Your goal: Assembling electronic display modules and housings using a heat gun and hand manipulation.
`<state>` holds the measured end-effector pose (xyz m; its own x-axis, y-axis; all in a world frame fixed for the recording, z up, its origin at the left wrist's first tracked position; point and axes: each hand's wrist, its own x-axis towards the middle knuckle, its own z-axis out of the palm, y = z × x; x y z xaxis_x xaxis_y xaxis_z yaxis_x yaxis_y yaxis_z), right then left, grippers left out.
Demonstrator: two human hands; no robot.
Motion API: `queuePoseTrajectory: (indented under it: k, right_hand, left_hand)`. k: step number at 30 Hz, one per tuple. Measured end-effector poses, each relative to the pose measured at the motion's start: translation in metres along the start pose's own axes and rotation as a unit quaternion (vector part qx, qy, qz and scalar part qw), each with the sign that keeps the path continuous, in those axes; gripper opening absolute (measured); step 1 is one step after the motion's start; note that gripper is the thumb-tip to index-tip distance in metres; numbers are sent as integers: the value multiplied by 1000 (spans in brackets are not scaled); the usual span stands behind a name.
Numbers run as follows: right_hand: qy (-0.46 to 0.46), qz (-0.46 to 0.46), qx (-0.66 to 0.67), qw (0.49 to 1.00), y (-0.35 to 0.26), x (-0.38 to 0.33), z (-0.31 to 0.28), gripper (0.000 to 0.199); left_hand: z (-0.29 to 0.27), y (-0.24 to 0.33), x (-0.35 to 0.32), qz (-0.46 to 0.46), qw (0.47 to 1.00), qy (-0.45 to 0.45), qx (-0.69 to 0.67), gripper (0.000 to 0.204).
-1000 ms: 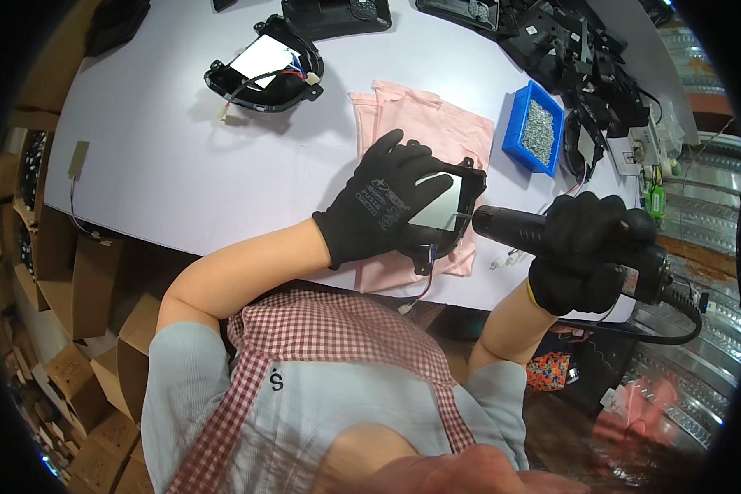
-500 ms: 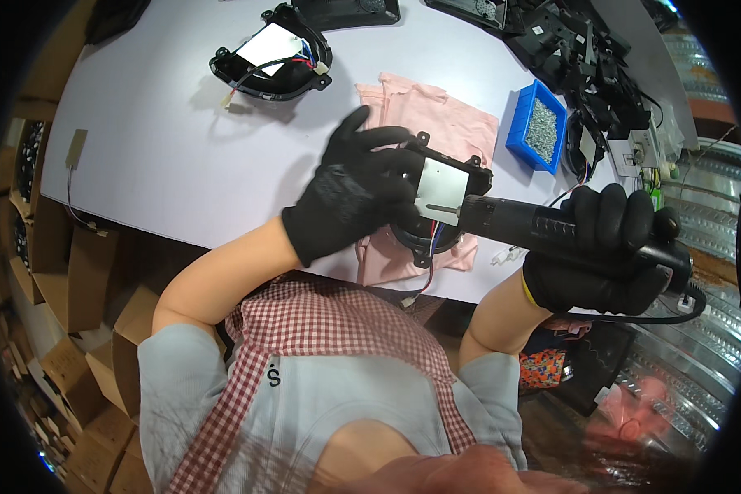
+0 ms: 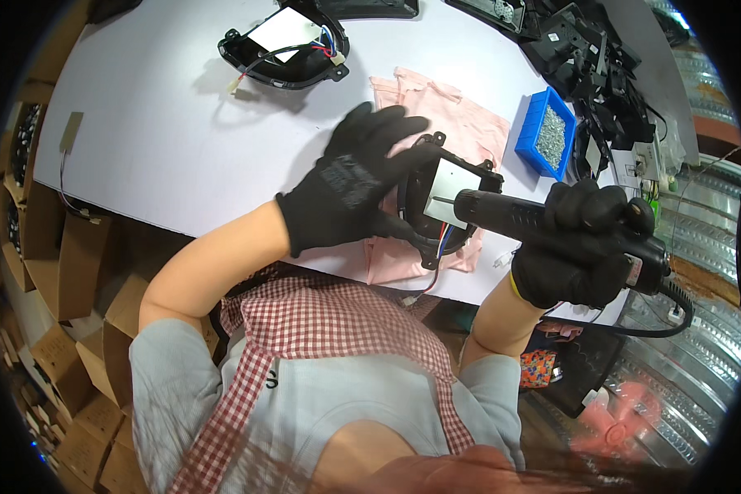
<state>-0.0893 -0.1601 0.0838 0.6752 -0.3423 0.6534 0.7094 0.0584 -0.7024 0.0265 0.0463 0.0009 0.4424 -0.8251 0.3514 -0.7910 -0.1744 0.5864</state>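
Note:
An electric screwdriver (image 3: 502, 212) is wrapped in my right hand (image 3: 584, 247), gloved in black. Its thin bit points left over a white plate (image 3: 459, 174) mounted in a black plastic housing (image 3: 417, 206). Whether the bit touches the plate I cannot tell. My left hand (image 3: 350, 181), also black-gloved, grips the housing's left side, index finger at the upper rim and thumb lower down; the other fingers are lifted. Coloured wires (image 3: 444, 240) run from the plate over the near rim to a white connector. Beneath the housing lies a folded pink cloth (image 3: 486, 123).
A blue bin (image 3: 532, 123) of small silvery screws stands right of the cloth. At the far left sits another wired black housing (image 3: 296, 76). Black plastic parts (image 3: 576, 49) pile up far right. A small strip with a wire (image 3: 72, 132) lies by the left edge; cardboard boxes (image 3: 82, 263) stand below.
The screwdriver and my right hand have shifted slightly left in view. My left hand's fingers have spread, with the thumb now lower on the housing. The view itself has shifted a little.

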Motion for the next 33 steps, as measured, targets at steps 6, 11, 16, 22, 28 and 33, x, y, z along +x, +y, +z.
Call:
queuePoseTrajectory:
  k: [6, 11, 16, 22, 28, 33]
  right_hand:
    - [5, 6, 32, 999, 5, -1, 0, 50]
    - [-37, 20, -19, 999, 3, -1, 0, 47]
    - [-41, 36, -36, 998, 3, 2, 12, 45]
    - [-193, 75, -18, 978, 5, 18, 17, 41]
    - [-83, 70, -72, 992, -2, 7, 26, 41]
    - [-100, 25, -31, 994, -1, 10, 14, 45]
  left_hand:
    - [23, -3, 30, 85, 996, 13, 3, 77]
    - [24, -3, 30, 72, 997, 10, 12, 66]
    - [26, -2, 28, 67, 998, -13, -5, 79]
    - [29, -3, 25, 68, 997, 20, 11, 75]
    - [30, -1, 25, 71, 997, 14, 15, 75]
    - [28, -5, 23, 61, 997, -26, 33, 81]
